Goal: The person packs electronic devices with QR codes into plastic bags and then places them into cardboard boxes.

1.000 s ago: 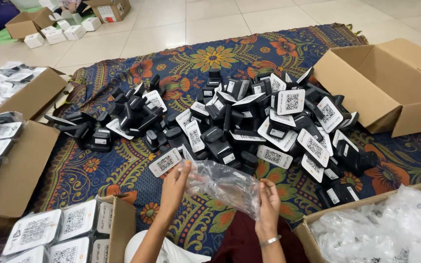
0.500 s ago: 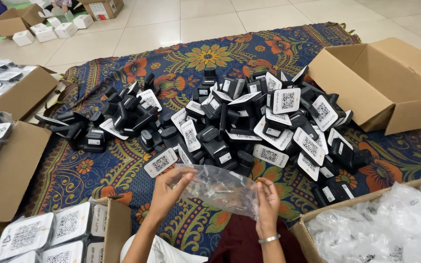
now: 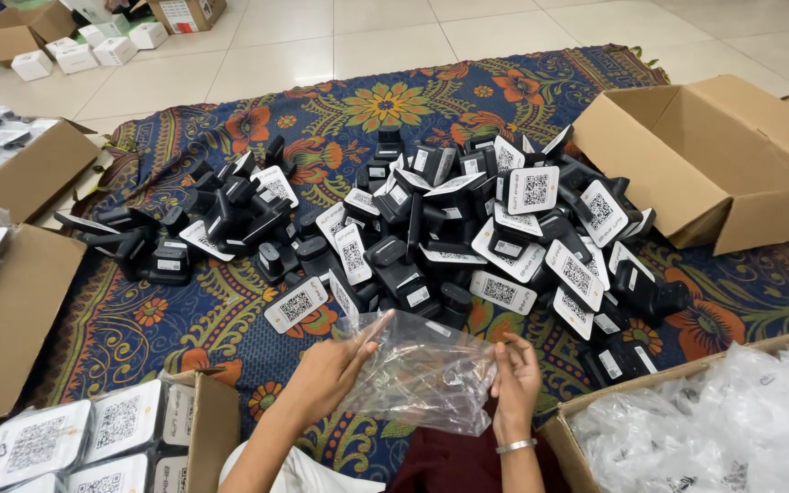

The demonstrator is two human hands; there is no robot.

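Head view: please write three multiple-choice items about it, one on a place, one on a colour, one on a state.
1. Where is the cardboard box of clear plastic bags?
A. lower right
B. upper left
C. centre

2. What colour are most of the small plastic devices in the heap?
A. red
B. black
C. yellow

3. How is the thin clear plastic bag held?
A. by both hands
B. by one hand
C. by no hand

Answers:
1 A: it sits beside the right hand, at the lower right.
2 B: their bodies are black, with white labels.
3 A: the left hand and the right hand each pinch one side.
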